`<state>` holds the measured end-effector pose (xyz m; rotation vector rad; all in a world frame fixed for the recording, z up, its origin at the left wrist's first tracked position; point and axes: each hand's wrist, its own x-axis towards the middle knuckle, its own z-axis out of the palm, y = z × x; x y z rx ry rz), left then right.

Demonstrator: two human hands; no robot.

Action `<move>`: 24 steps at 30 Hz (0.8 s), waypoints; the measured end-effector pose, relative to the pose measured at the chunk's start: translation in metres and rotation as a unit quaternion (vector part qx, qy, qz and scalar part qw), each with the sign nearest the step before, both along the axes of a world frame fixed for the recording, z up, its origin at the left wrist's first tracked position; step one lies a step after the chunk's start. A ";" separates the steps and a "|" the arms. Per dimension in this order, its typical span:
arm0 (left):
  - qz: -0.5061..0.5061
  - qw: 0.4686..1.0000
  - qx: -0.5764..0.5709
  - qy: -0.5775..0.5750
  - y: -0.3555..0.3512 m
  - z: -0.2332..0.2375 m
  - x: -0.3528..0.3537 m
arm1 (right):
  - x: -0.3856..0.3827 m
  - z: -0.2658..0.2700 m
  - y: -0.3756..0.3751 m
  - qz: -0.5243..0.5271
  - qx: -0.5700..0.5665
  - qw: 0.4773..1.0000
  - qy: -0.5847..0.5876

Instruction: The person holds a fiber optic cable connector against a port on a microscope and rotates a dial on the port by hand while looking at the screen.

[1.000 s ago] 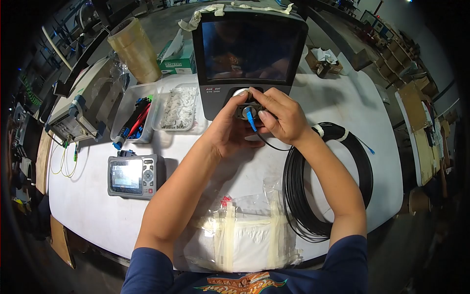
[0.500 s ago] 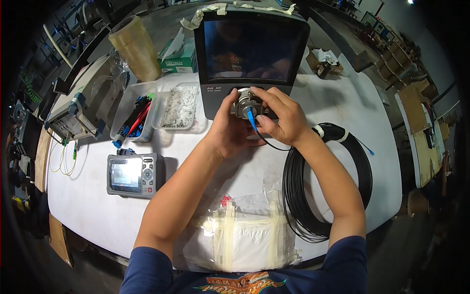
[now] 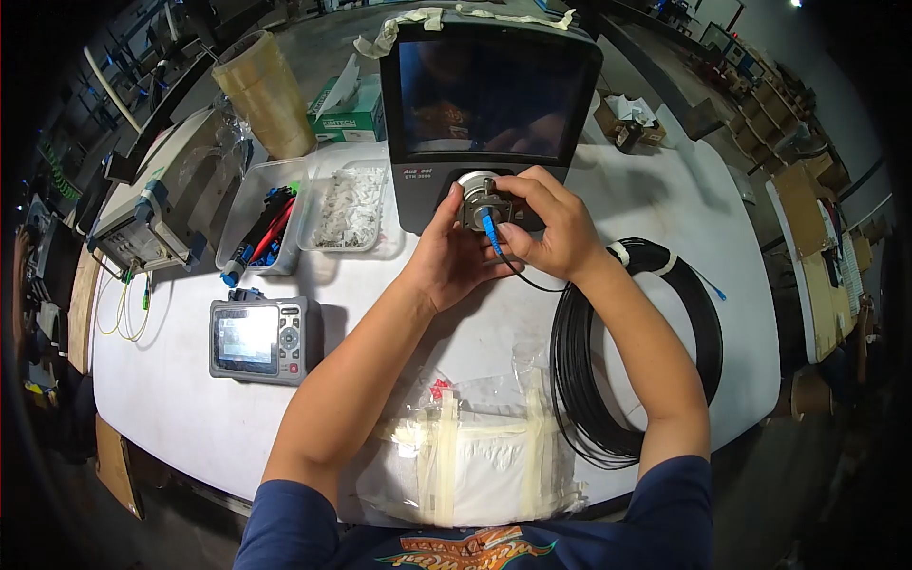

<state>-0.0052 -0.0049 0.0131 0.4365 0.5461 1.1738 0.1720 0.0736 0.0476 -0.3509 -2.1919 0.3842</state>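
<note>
A fibre-optic connector with a blue boot (image 3: 491, 226) sits plugged into a round metal connector holder (image 3: 483, 201) on the front of a dark inspection monitor (image 3: 480, 100). My left hand (image 3: 451, 252) cups the holder from the left, its thumb against the side and its other fingers curled beneath. From the right, my right hand (image 3: 551, 223) grips the same holder with fingertips on its upper right and thumb near the blue boot. A thin black cable runs from the connector under my right wrist towards a black cable coil (image 3: 567, 380).
A handheld tester (image 3: 256, 339) with a lit screen lies left. Behind it stand a plastic tub of tools (image 3: 256, 228) and a tray of small clear parts (image 3: 344, 209). A taped plastic-wrapped package (image 3: 489, 470) lies near my body. A green tissue box (image 3: 350, 114) stands behind.
My left thumb and right fingertips have slipped slightly lower on the holder, showing more of its silver ring. The connector stays plugged in. The view has shifted very slightly.
</note>
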 end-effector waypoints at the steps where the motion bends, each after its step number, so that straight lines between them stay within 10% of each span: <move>1: -0.003 1.000 0.003 -0.007 0.001 -0.003 0.000 | 0.000 0.000 0.000 -0.004 0.005 1.000 -0.001; 24: 0.003 0.999 0.015 -0.029 0.004 -0.005 0.002 | 0.000 0.003 0.000 0.001 -0.030 1.000 0.001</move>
